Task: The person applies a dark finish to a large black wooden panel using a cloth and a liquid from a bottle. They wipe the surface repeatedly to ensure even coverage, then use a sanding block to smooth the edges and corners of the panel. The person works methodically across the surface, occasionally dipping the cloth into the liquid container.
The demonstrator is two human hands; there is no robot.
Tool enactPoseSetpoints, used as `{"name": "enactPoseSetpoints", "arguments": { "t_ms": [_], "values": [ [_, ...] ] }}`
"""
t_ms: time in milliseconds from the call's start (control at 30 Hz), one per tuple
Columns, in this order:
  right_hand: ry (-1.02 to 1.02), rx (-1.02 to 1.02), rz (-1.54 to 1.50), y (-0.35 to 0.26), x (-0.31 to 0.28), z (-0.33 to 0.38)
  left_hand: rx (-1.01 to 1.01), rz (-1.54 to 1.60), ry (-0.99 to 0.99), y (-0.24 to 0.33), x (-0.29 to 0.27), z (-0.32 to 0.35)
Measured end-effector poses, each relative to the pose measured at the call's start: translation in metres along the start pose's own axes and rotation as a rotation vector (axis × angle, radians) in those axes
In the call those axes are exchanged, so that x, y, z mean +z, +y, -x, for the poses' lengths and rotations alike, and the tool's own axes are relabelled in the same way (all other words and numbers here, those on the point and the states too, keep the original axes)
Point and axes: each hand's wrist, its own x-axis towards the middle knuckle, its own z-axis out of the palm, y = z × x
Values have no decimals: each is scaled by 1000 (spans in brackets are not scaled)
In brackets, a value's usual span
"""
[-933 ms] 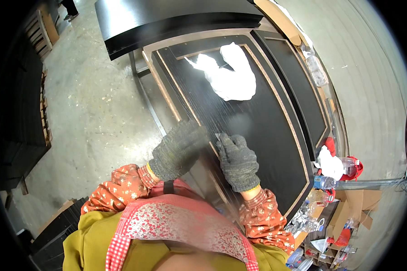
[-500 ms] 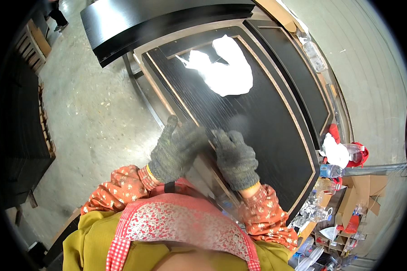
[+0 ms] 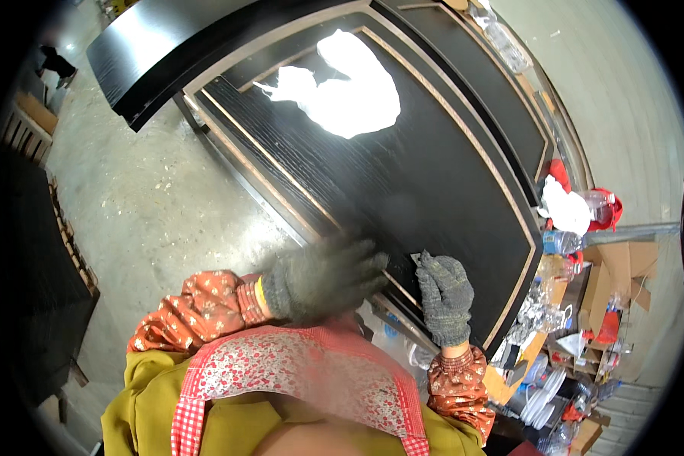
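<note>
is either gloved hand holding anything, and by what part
Nothing held: the right hand rests on the black panel; the blurred left hand lies at its near edge.

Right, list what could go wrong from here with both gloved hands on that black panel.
1. The left hand in a grey knit glove is motion-blurred at the black wood-grain panel's near edge; a quick sweep could catch the glove on the pale exposed edge strip.
2. The right hand in a grey knit glove presses near the panel's corner; the panel might shift.
3. The crumpled white cloth lies loose on the panel and may slide off.
</note>
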Motion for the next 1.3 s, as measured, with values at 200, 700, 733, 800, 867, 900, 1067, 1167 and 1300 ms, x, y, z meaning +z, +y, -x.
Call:
{"name": "enactPoseSetpoints", "arguments": {
  "t_ms": [200, 700, 733, 800, 867, 900, 1067, 1167, 1300],
  "values": [
    [-145, 10, 128, -18, -6, 13, -354, -281, 25, -55, -21, 36],
    [-278, 8, 113, -34, 2, -11, -444, -386, 89, -54, -19, 41],
    [-275, 9, 112, -32, 1, -8, -451, -385, 93, -53, -18, 41],
    [-270, 11, 110, -26, 0, 0, -466, -382, 101, -50, -17, 40],
    [-337, 40, 133, -33, -2, -8, -472, -392, 102, -47, -15, 38],
    [-372, 58, 144, -37, -2, -12, -474, -395, 101, -44, -13, 37],
    [-312, 82, 89, -29, -9, 0, -475, -386, 57, -24, -4, 30],
    [-222, 12, 34, -7, -21, 19, -431, -354, 12, 2, 19, 15],
    [-68, 233, 27, -12, -20, 33, 107, 108, -307, 54, 47, -14]
  ]
}}
